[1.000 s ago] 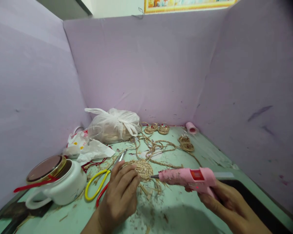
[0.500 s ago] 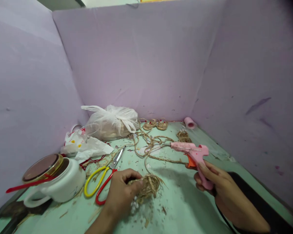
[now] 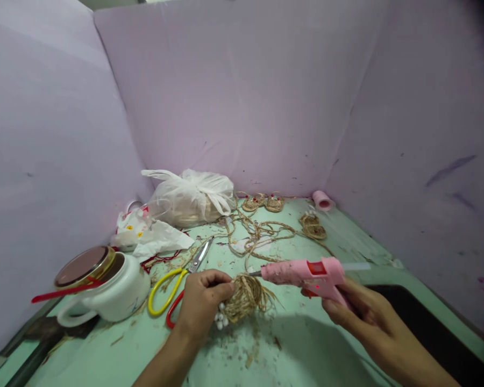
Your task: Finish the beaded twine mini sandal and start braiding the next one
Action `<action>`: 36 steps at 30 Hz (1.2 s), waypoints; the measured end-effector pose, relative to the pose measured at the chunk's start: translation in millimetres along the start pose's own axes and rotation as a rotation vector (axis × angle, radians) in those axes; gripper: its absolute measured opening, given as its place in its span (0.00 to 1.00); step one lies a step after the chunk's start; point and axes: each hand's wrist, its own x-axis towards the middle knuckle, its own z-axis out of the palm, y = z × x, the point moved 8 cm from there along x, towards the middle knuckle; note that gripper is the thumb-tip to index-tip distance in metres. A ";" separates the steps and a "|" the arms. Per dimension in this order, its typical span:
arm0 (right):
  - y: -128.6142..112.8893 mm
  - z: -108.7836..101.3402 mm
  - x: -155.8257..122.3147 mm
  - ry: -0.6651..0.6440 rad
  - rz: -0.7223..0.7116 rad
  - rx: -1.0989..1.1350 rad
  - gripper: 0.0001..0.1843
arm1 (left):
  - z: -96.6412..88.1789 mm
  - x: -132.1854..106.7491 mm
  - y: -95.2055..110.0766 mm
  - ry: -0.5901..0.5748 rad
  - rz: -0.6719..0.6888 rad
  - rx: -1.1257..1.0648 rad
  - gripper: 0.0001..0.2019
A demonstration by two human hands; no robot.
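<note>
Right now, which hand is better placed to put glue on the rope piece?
Probably the right hand: it grips the pink glue gun, with the nozzle close to the upper edge of the rope piece. The left hand is occupied holding that piece.

From my station I see a green tabletop [image 3: 298, 368] strewn with fibre scraps. Scissors [image 3: 162, 294] and a white mug [image 3: 123, 301] rest lower left, a knotted plastic bag [image 3: 189, 201] left of centre, tangled cord [image 3: 262, 230] mid-frame, a pink roll [image 3: 322, 201] right of centre, and something flat and black [image 3: 411, 317] lower right.
</note>
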 end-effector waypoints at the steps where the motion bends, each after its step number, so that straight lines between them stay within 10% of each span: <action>1: -1.2 -0.2 -0.1 0.019 -0.028 -0.039 0.16 | 0.2 -0.5 0.7 0.000 0.002 0.012 0.06; 17: -14.2 8.5 -13.1 0.102 -0.307 -0.349 0.08 | -0.3 0.9 -11.2 0.026 -0.092 -0.086 0.05; 29: -50.0 18.8 -18.8 0.106 -0.608 -0.320 0.21 | -1.2 1.4 -7.2 0.010 -0.056 -0.001 0.05; 36: -13.0 10.9 -15.1 0.165 -0.318 -0.213 0.09 | 3.9 1.7 -11.4 -0.032 -0.094 0.029 0.04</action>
